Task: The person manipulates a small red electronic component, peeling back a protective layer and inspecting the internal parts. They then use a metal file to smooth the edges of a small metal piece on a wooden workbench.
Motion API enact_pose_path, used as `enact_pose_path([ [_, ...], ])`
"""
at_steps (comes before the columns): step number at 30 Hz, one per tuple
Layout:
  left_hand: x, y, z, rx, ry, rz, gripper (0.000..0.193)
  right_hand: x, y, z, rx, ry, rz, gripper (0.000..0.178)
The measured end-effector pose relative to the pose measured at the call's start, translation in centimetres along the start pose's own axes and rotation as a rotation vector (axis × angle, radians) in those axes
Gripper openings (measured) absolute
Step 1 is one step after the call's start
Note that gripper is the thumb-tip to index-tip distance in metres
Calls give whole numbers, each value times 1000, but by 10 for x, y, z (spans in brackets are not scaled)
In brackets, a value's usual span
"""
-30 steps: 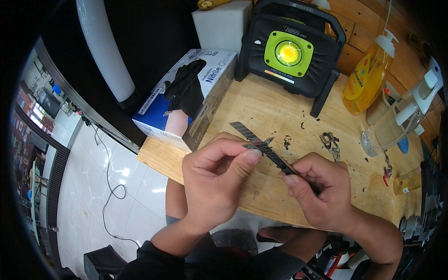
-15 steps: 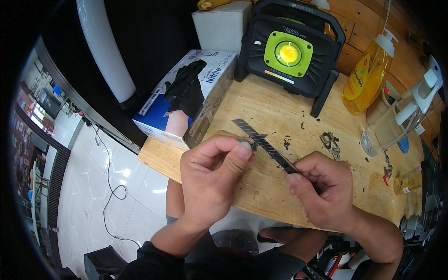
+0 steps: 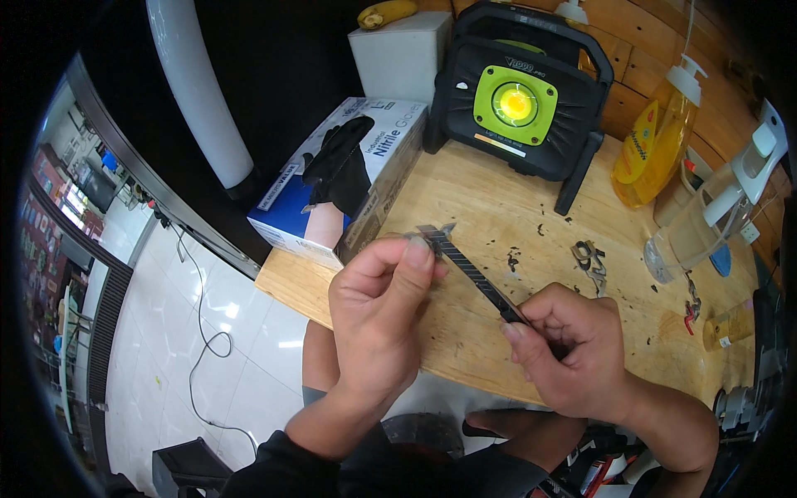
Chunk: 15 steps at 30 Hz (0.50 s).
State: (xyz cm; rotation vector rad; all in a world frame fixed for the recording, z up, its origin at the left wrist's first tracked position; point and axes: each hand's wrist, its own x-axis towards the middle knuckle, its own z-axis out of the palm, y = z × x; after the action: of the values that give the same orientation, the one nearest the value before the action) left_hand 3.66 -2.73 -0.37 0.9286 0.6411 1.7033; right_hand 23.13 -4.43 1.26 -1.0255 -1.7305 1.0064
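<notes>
My right hand (image 3: 573,344) grips a snap-off utility knife (image 3: 477,278), its long segmented blade extended toward my left hand. Between the thumb and forefinger of my left hand (image 3: 378,307) is pinched a small dark, pointed piece (image 3: 448,228), mostly hidden by the fingertips and the blade. The blade's tip end lies against or just over that piece; which of these I cannot tell. Both hands are held above the near edge of the wooden table (image 3: 498,340).
Dark scraps (image 3: 513,259) and metallic cut-out pieces (image 3: 589,259) lie on the table. Behind stand a glove box (image 3: 390,153), a lit work lamp (image 3: 515,104), a yellow soap bottle (image 3: 652,153) and a clear spray bottle (image 3: 693,224). A cable (image 3: 195,357) runs across the tiled floor.
The knife blade has shifted so its tip end now sits close to my left fingertips, where before it stuck out past them. The whole view has moved slightly.
</notes>
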Motion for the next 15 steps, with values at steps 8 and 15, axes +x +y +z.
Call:
enact_pose_path([
  [8,0,-5,3,-62,26,78,17,-2,2,0,-45,23,-60,13],
  [15,-5,-5,10,-153,80,8,15,-2,3,2,-66,18,-71,13],
])
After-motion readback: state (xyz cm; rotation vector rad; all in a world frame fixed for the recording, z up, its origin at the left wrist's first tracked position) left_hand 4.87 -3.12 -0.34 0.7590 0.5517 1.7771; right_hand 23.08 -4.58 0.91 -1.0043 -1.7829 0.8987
